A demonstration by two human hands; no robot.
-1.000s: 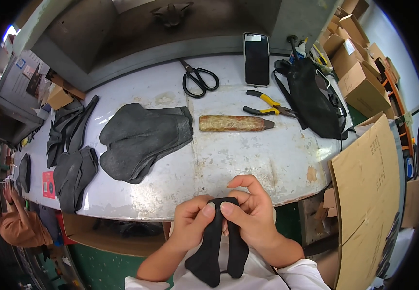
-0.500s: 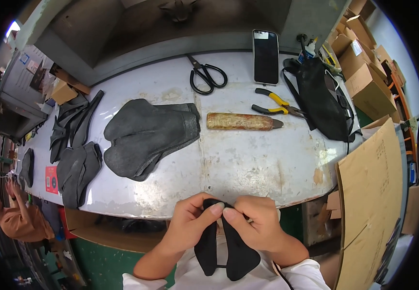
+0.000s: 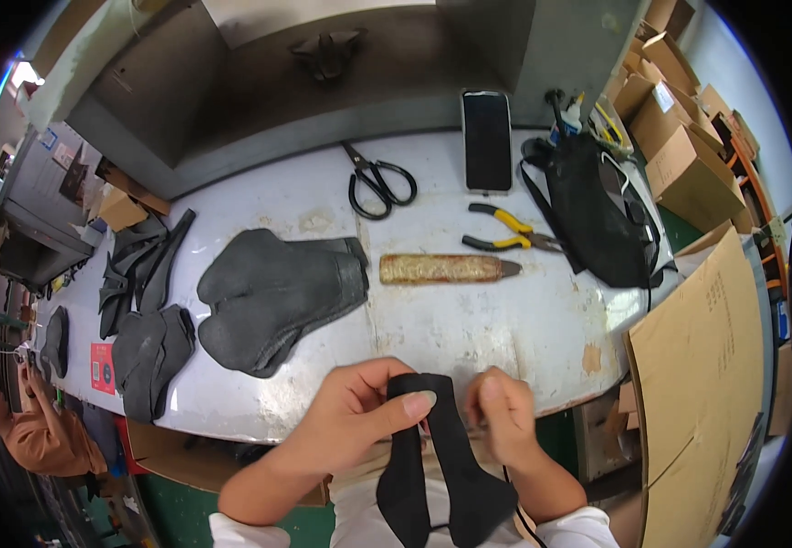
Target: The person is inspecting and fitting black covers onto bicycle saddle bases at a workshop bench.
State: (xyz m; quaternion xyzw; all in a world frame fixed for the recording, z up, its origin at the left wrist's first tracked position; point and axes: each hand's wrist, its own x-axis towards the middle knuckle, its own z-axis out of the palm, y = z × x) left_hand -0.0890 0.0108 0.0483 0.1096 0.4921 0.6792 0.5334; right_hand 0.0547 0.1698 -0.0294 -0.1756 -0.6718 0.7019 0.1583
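My left hand (image 3: 359, 411) pinches the top of a black, soft, U-shaped piece (image 3: 455, 447) between thumb and fingers. Its two strips hang down over my lap and widen at their lower ends, where a thin dark link joins them. Just right of the piece is my right hand (image 3: 503, 416), apart from it, fingers curled in and thumb against them; nothing shows in it. Beyond my hands lies a stack of dark grey, lobed sheet pieces (image 3: 277, 297). A tape-wrapped knife (image 3: 441, 268) with a short dark blade rests to the right of that stack.
Black-handled scissors (image 3: 376, 183), yellow-and-black pliers (image 3: 510, 233), a phone (image 3: 487, 142) and a black pouch (image 3: 592, 210) lie farther back. More grey pieces (image 3: 151, 352) are at left. A cardboard sheet (image 3: 697, 393) stands at right. Another person (image 3: 44, 429) works far left.
My right hand has let go of the black piece and moved slightly right. The piece has turned a little and its top edge now shows, held by my left hand alone. The view has tilted.
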